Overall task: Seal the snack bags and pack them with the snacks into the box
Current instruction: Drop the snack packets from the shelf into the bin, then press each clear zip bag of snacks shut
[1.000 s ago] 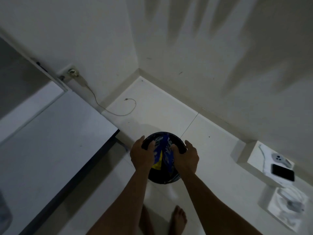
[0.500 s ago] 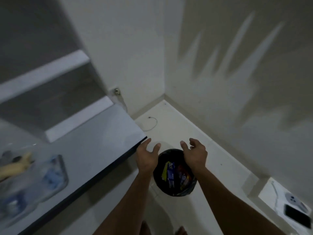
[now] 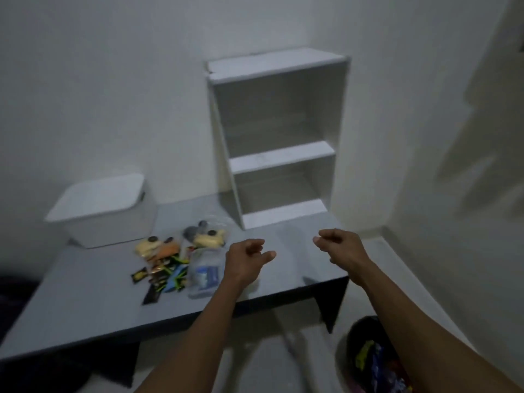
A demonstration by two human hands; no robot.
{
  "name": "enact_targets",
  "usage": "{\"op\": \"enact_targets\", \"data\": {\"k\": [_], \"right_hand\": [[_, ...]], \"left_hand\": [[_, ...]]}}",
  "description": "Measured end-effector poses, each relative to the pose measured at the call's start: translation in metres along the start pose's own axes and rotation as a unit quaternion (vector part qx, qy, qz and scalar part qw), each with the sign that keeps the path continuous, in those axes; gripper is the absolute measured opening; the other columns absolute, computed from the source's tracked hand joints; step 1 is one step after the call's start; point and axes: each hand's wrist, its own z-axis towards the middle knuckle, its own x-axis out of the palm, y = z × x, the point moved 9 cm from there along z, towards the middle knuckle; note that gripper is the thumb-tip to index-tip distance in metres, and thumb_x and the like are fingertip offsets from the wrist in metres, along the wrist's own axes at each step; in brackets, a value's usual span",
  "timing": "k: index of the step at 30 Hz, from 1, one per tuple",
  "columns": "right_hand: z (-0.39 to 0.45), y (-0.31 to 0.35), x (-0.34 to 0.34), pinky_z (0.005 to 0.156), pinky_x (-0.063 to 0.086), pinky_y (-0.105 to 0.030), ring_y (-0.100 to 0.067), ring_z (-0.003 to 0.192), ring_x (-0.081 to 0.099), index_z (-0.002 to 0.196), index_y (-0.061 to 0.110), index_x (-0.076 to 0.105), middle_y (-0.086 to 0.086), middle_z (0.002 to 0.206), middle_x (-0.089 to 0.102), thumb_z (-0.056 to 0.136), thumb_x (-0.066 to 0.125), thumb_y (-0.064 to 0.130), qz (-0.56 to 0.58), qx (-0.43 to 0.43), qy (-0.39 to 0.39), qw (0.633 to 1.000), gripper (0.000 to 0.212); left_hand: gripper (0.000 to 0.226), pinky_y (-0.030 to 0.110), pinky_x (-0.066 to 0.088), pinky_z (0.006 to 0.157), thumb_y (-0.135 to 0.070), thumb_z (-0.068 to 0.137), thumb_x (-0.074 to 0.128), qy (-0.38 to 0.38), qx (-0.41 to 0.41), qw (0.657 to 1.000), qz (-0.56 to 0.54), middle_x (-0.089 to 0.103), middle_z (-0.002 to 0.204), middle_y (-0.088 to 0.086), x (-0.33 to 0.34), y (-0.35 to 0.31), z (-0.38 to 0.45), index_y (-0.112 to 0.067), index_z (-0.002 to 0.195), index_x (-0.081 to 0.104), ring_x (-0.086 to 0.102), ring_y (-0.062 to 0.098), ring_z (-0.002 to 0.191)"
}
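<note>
A white box with its lid on (image 3: 102,212) stands at the back left of the grey table (image 3: 85,302). In front of it lies a heap of snacks: clear bags of yellow and orange snacks (image 3: 208,236), small dark sachets (image 3: 158,276) and a clear bag with blue print (image 3: 205,272). My left hand (image 3: 246,260) hovers just right of that bag, fingers loosely curled, holding nothing. My right hand (image 3: 338,246) floats above the table's right end, also empty with fingers curled.
A white open shelf unit (image 3: 279,137) stands on the table against the wall. A black bin (image 3: 371,361) holding wrappers sits on the floor at the lower right, beside the table's dark leg (image 3: 331,304). Walls close off the back and right.
My view swung up and left from the floor bin to the table. Both hands left the bin's rim and now hover over the tabletop, empty.
</note>
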Motion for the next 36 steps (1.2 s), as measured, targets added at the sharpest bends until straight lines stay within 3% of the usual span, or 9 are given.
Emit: {"op": "enact_targets", "data": {"k": [4,6,12,14,17,23,26,31,36], "right_hand": [[-0.021,0.045,0.107,0.077,0.055,-0.033,-0.017,0.1,0.068,0.114,0.016,0.069,-0.004,0.109,0.072,0.082,0.079,0.024,0.0,-0.021,0.086,0.996,0.035],[-0.034,0.068,0.174,0.073,0.054,-0.031,-0.015,0.098,0.069,0.115,0.016,0.068,-0.004,0.108,0.072,0.084,0.078,0.024,-0.014,-0.034,0.132,0.991,0.034],[-0.056,0.096,0.284,0.082,0.058,-0.038,-0.017,0.094,0.07,0.119,0.015,0.064,-0.005,0.105,0.07,0.089,0.071,0.019,-0.067,-0.045,0.196,0.977,0.031],[-0.062,0.095,0.321,0.08,0.059,-0.034,-0.017,0.091,0.07,0.119,0.011,0.064,-0.01,0.106,0.07,0.089,0.07,0.015,-0.09,-0.045,0.215,0.972,0.03],[-0.061,0.088,0.359,0.062,0.052,-0.017,-0.014,0.087,0.069,0.122,0.008,0.063,-0.011,0.106,0.07,0.089,0.07,0.012,-0.121,-0.047,0.24,0.962,0.034],[-0.015,0.067,0.398,0.054,0.047,-0.012,-0.015,0.079,0.067,0.118,0.003,0.065,-0.012,0.096,0.071,0.088,0.071,0.007,-0.126,-0.017,0.229,0.965,0.031],[0.029,0.06,0.413,0.049,0.044,-0.009,-0.012,0.074,0.064,0.11,0.001,0.068,-0.009,0.088,0.067,0.089,0.068,0.003,-0.131,-0.008,0.214,0.968,0.021],[0.131,0.051,0.417,0.071,0.047,-0.019,-0.015,0.091,0.066,0.107,0.012,0.073,-0.001,0.093,0.07,0.084,0.072,0.016,-0.157,-0.019,0.143,0.977,0.023],[0.223,0.032,0.401,0.087,0.046,-0.024,-0.02,0.104,0.064,0.121,0.012,0.066,-0.007,0.114,0.067,0.084,0.076,0.022,-0.166,0.018,0.059,0.984,0.04]], "left_hand": [[0.041,0.02,0.054,0.075,-0.017,0.071,0.086,-0.048,0.01,0.999,0.008,0.072,0.103,0.006,-0.136,0.029,-0.013,-0.01,0.108,0.071,0.067,0.011,0.089],[0.034,0.023,0.057,0.069,-0.018,0.07,0.086,-0.081,-0.001,0.997,0.002,0.073,0.1,0.006,-0.214,0.061,-0.015,-0.016,0.102,0.072,0.068,0.012,0.087],[0.039,0.037,0.056,0.085,-0.024,0.07,0.087,-0.149,-0.059,0.987,0.003,0.072,0.093,0.005,-0.336,0.122,-0.03,-0.014,0.105,0.073,0.067,0.017,0.09],[0.039,0.042,0.055,0.089,-0.027,0.07,0.086,-0.157,-0.074,0.985,-0.006,0.071,0.094,0.004,-0.36,0.143,-0.026,-0.015,0.105,0.073,0.066,0.018,0.093],[0.035,0.045,0.055,0.09,-0.027,0.072,0.085,-0.163,-0.089,0.982,-0.016,0.071,0.093,0.002,-0.371,0.166,-0.014,-0.017,0.103,0.073,0.065,0.019,0.095],[0.027,0.026,0.051,0.073,-0.019,0.076,0.082,-0.148,-0.113,0.982,-0.026,0.07,0.086,-0.002,-0.351,0.191,0.034,-0.014,0.101,0.073,0.064,0.009,0.083],[0.024,0.025,0.051,0.071,-0.017,0.075,0.082,-0.136,-0.126,0.983,-0.014,0.072,0.089,0.003,-0.337,0.199,0.079,-0.014,0.098,0.074,0.065,0.012,0.081],[0.023,0.034,0.058,0.081,-0.019,0.075,0.081,-0.097,-0.157,0.983,0.01,0.073,0.08,0.0,-0.304,0.207,0.173,-0.015,0.096,0.074,0.07,0.017,0.081],[0.026,0.03,0.054,0.079,-0.018,0.082,0.075,-0.055,-0.124,0.988,0.071,0.072,0.087,0.005,-0.251,0.189,0.265,-0.008,0.105,0.071,0.069,0.023,0.086]]}}
